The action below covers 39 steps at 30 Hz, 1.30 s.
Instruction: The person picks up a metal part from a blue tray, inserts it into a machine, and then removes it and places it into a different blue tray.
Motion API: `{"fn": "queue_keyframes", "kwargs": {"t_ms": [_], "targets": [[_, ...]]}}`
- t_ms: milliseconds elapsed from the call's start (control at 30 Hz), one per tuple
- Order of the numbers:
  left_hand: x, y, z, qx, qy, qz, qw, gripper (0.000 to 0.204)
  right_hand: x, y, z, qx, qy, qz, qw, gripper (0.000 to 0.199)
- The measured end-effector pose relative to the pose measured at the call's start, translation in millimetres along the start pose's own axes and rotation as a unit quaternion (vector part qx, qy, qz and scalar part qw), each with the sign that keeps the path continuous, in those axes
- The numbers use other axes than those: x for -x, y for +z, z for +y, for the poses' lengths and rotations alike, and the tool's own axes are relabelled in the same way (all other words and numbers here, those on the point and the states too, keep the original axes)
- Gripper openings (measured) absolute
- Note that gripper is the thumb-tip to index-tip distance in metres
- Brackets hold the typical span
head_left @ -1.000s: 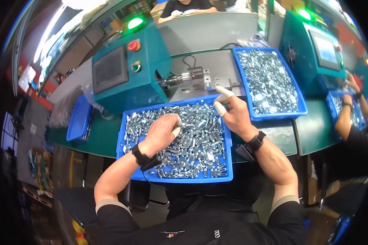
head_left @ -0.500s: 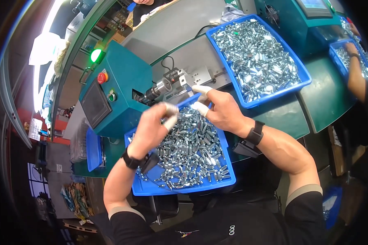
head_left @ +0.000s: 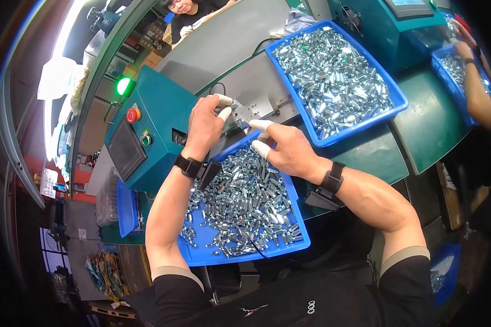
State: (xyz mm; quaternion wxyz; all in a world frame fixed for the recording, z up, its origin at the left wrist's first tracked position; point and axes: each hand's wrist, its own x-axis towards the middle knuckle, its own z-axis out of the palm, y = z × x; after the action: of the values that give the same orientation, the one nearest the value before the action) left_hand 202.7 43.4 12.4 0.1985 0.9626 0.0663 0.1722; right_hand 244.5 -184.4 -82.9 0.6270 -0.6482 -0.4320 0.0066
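My left hand, with white finger covers on thumb and forefinger, reaches over the spindle of the teal machine. Its fingertips close in a pinch beside the metal fixture; what lies between them is too small to make out. My right hand, also with white covers, is at the fixture's near side. Its thumb and forefinger stand apart, the forefinger close to a small metal piece. Below both hands sits a blue tray of loose silver hex metal parts.
A second blue tray, heaped with similar parts, stands at the back right. The machine carries a red emergency button, a screen and a lit green lamp. A co-worker's arm reaches over another tray at far right; another person sits behind.
My left hand has moved up and away from me, from over the near tray to the fixture, and now covers the spindle. My right hand has shifted slightly left, staying beside the fixture.
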Motion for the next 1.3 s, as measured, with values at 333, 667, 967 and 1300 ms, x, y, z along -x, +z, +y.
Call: {"fn": "queue_keyframes", "kwargs": {"t_ms": [333,667,967,1300], "targets": [[4,-2,-8,-0.14,0.133,0.003,0.981,0.02,-2,2,0,0.003,-0.008,0.001,1.0,0.047],[47,-19,18,-0.169,0.189,0.071,0.965,0.028,-14,5,0,-0.096,0.044,-0.01,0.994,0.063],[200,-43,16,0.004,0.036,0.05,0.998,0.035,-42,15,2,-0.102,0.101,-0.091,0.985,0.075],[229,-44,-3,0.096,-0.037,0.039,0.994,0.032,-53,28,2,-0.115,0.107,-0.159,0.975,0.072]]}}
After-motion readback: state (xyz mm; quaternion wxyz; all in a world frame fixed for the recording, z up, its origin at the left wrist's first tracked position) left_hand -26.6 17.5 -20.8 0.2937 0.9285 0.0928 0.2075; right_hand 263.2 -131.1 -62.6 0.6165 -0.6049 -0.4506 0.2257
